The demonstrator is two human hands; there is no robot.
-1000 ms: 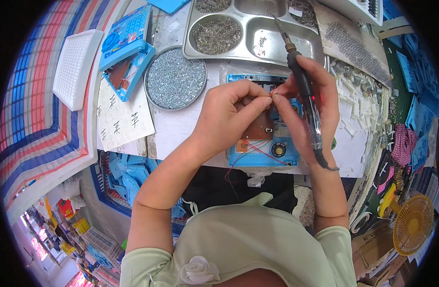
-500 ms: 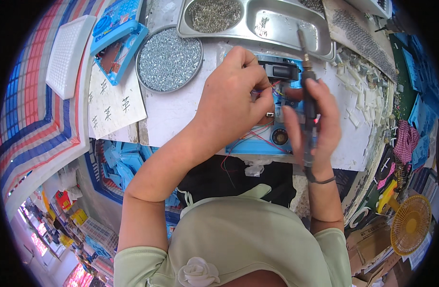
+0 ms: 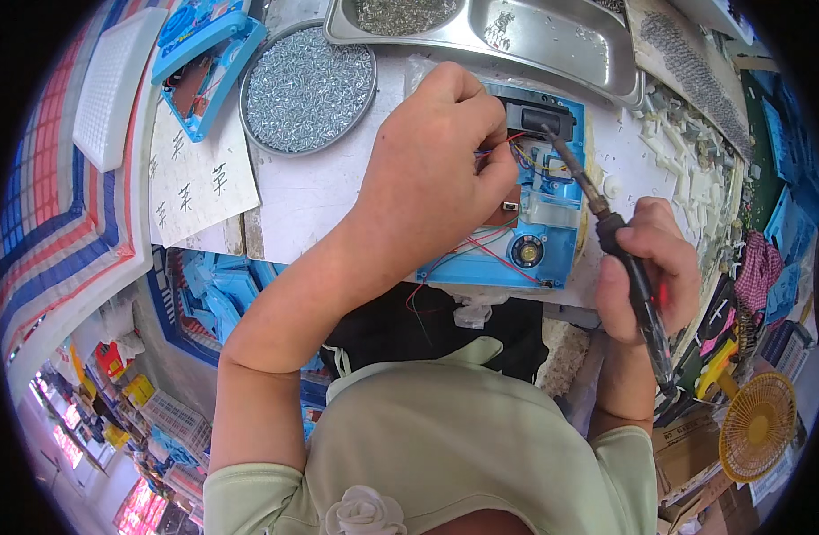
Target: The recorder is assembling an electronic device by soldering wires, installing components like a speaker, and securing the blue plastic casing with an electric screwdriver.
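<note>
Black soldering iron [image 3: 614,234] in right hand [image 3: 666,267], tip [image 3: 556,146] over blue casing [image 3: 559,250].

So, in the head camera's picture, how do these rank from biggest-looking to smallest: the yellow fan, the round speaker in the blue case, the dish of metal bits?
1. Dish of metal bits
2. Yellow fan
3. Round speaker, clearly the smallest

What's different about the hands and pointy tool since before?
The right hand moved right, away from the left hand. The soldering iron swung its tip from over the metal tray to over the opened blue case. The right still grips the iron; the left stays over the case.
</note>
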